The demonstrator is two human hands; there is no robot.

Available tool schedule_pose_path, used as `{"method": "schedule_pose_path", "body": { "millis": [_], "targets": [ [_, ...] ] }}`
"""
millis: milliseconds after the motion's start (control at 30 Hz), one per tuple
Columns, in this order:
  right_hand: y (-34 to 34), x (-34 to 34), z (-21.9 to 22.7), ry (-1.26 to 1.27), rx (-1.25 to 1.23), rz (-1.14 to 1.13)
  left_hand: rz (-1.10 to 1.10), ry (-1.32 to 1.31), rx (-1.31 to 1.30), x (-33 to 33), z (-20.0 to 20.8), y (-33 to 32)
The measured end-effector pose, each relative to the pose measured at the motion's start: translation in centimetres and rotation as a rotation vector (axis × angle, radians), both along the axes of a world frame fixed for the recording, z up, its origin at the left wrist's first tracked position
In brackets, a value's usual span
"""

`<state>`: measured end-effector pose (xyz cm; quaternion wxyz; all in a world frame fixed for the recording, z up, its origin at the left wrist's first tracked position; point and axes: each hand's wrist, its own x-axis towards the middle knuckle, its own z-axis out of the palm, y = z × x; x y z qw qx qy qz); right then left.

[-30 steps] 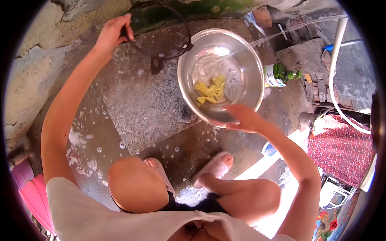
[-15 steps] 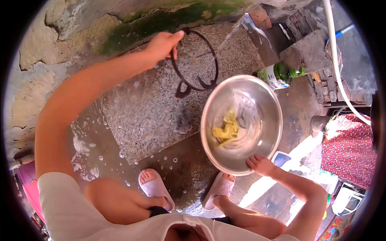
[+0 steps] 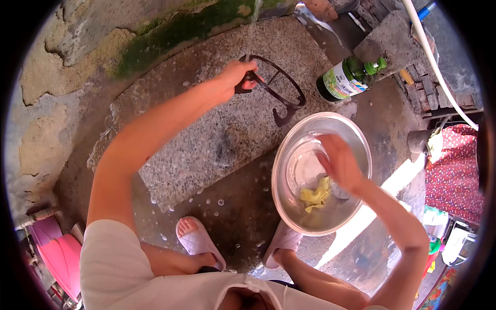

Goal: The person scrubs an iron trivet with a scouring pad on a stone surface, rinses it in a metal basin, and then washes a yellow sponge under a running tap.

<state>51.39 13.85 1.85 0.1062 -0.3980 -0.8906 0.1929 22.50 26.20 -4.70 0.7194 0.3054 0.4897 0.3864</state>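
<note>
My left hand (image 3: 241,78) is closed on a dark metal ring-shaped stand (image 3: 289,82) with prongs, perhaps a stove pot rack, and holds it tilted over the stone slab (image 3: 191,139). A thin stream of water (image 3: 252,31) falls from the top onto the slab beside that hand. On the right stands a shiny metal basin (image 3: 279,191) with some water in it. A wet yellow cloth (image 3: 316,194) lies inside. My right hand (image 3: 338,163) is over the basin, fingers stretched and slightly blurred, apart from the cloth, with nothing seen in them.
A green pump bottle (image 3: 343,80) stands beyond the basin. At the right are a white hose (image 3: 434,62), stacked bricks (image 3: 423,98) and a red dotted cloth (image 3: 452,175). A mossy wall (image 3: 170,41) borders the slab. Pink tubs (image 3: 61,258) sit at the lower left.
My left hand has moved right and slightly down with the stand. My right hand has left the basin's rim and is now over its inside. Falling water now shows near my left hand.
</note>
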Motion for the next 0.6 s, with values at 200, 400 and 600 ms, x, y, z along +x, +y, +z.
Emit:
{"method": "schedule_pose_path", "body": {
  "millis": [200,400,600],
  "targets": [
    [11.8,-12.9,-3.3,0.452,-0.201,-0.198,0.098,-0.091,0.076,-1.7,2.1,-0.3],
    [13.1,-16.5,-2.3,0.607,-0.003,-0.44,0.128,0.042,0.259,-2.3,6.4,-0.1],
    [11.8,-13.7,-1.2,0.459,0.007,-0.531,0.018,0.191,0.397,-0.4,6.2,-0.5]
  ]
}}
